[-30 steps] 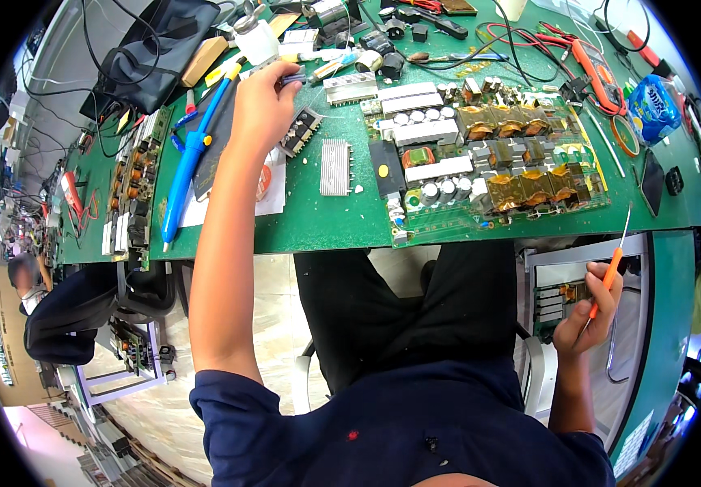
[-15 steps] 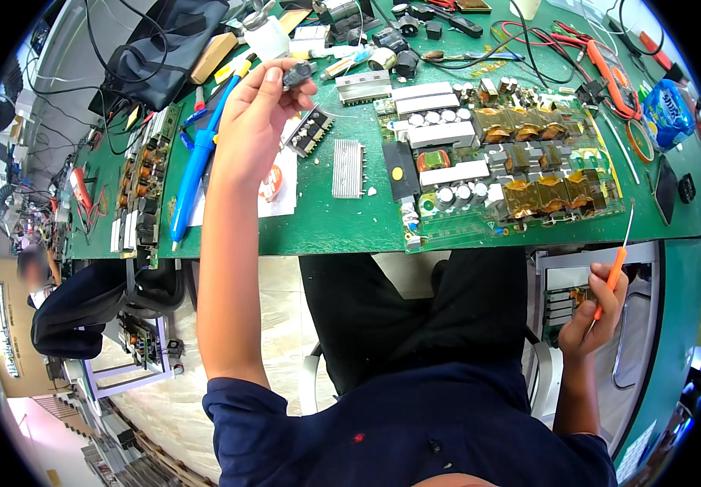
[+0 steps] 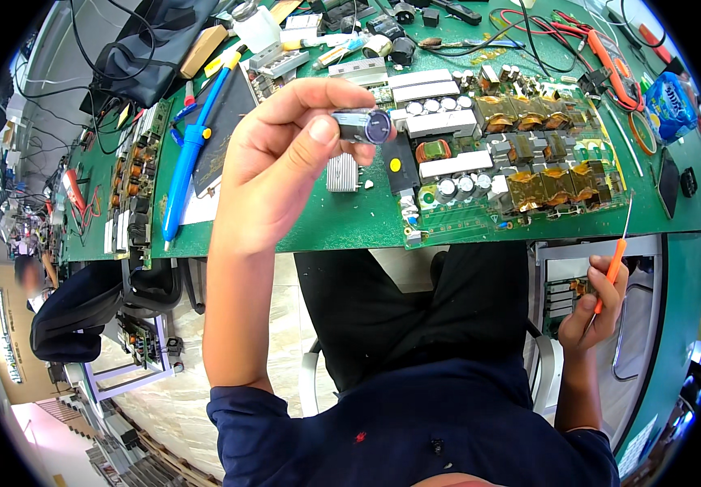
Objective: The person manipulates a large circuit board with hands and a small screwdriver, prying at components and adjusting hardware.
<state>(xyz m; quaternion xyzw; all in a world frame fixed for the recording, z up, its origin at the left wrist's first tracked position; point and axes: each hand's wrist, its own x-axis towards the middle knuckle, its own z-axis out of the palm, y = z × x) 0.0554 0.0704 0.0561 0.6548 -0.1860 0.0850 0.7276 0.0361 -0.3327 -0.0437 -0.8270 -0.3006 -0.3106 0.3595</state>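
Observation:
Between the thumb and fingers of my left hand [image 3: 265,174] is a dark cylindrical capacitor [image 3: 358,126], its round end facing right. It is held above the green bench, left of a large circuit board [image 3: 448,219] crowded with coils, white blocks and round capacitors. Behind my left hand, a finned metal heat sink [image 3: 342,174] is partly hidden. Low on the right, past the bench's front edge, my right hand [image 3: 586,321] grips a thin-shafted screwdriver [image 3: 612,272] by its orange handle, tip pointing up; the exact tip shape is too small to make out.
A blue solder sucker [image 3: 185,174] lies left of my left arm, beside another circuit board [image 3: 135,183]. Loose parts and a clear bottle [image 3: 255,31] fill the back. At right are an orange clamp meter [image 3: 612,71], a blue packet [image 3: 671,107] and a dark phone-like slab [image 3: 667,188].
My left hand has moved right and closer with the capacitor, whose round end now shows. A dark flat sheet and finned parts have come into sight behind it. My right hand has barely moved.

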